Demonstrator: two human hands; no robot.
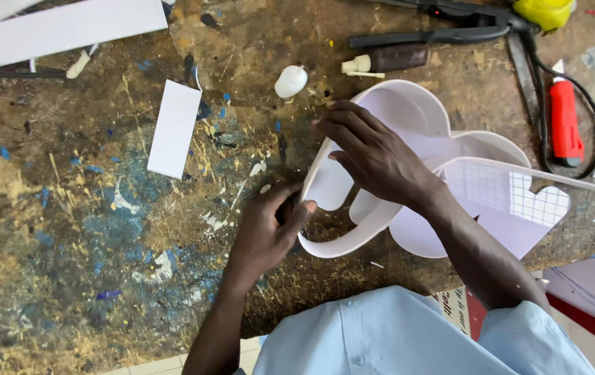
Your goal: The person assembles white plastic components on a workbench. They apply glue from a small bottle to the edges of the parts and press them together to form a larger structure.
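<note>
The left hand [266, 232] is pressed against the outer wall of a white curved plastic shape [380, 208], its thumb laid on the rim at the left bend and its fingers curled in close against the outside. The right hand [374, 156] is laid flat inside the same shape, fingers spread and extended toward the far left wall; nothing is gripped in it. The shape is seen lying on the paint-stained wooden table [89, 229], close to its near edge, with rounded lobes toward the far side and a thin white strip forming its upright wall. A white rectangular card [174, 128] lies to the left, well apart. A small white bottle [290, 81] stands beyond the hands. A red-handled tool [565, 121] lies at the far right, beside a black cable [592, 111].
</note>
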